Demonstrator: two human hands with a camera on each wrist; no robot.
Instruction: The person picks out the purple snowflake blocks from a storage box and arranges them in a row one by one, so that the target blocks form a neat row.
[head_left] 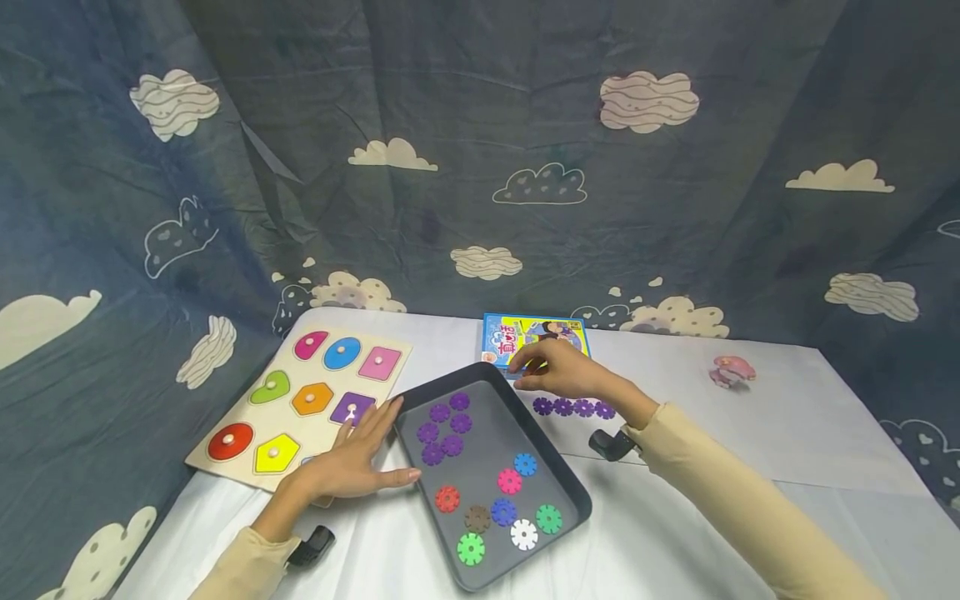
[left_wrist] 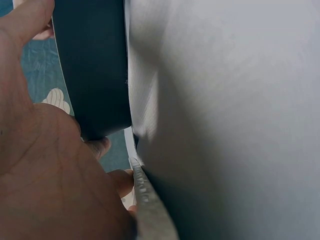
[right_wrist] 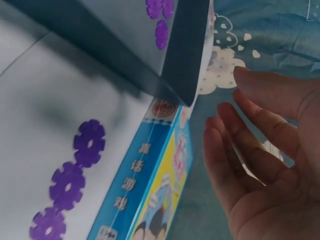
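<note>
A dark grey tray lies at an angle in the head view. Several purple notched discs are grouped at its far end, and loose discs of other colours, such as a white one, lie at its near end. My left hand rests along the tray's left side, fingers extended and thumb at the rim. My right hand hovers over a colourful box, its fingers loosely bent and empty in the right wrist view. Beside the tray's right edge, several purple discs form a row on the white cloth.
At the left lies a wooden shape puzzle board with knobbed pieces, partly under my left hand. A small pink object sits far right on the white cloth. Behind the table hangs a dark curtain with cloud prints.
</note>
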